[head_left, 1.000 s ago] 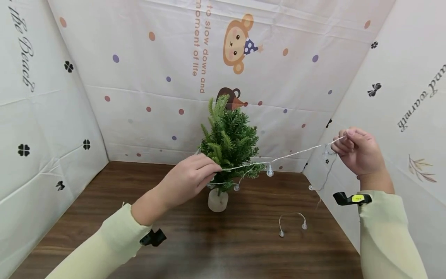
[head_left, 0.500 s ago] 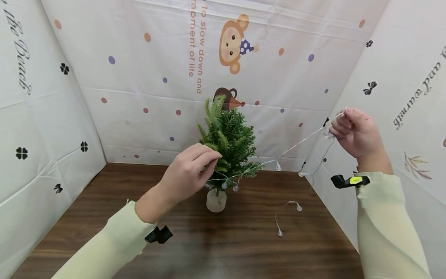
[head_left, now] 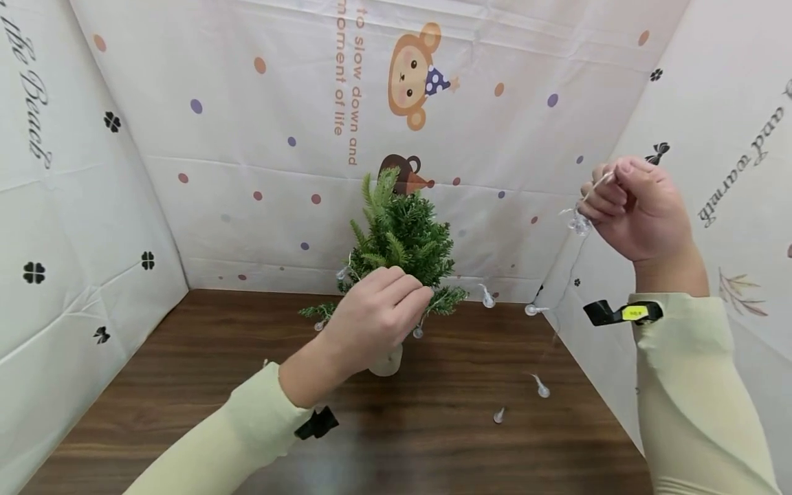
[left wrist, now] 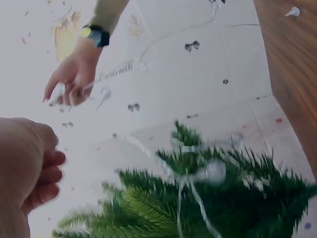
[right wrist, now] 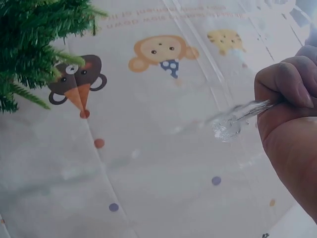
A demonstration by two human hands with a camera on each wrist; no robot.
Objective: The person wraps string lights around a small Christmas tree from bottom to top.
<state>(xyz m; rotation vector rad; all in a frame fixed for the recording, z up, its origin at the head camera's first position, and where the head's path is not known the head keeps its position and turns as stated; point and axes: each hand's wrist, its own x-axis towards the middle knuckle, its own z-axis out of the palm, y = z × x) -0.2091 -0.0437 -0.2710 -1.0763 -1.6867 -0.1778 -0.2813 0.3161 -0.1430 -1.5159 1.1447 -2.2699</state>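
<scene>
Right hand (head_left: 640, 206), upper right of the head view, was pinching the string lights (head_left: 579, 224), clear bulbs dangling under it, with more of the strand draped on the little green tree (head_left: 405, 230) mid-frame. Left hand (head_left: 377, 320) was curled in front of the tree; honestly can't tell if it gripped anything. Readable print: sideways "to slow down and" plus "moment of life" top centre, "the Beach" upper left, "and warmth" far right. Yellow wrist label (head_left: 635, 313) was too tiny to read.
</scene>
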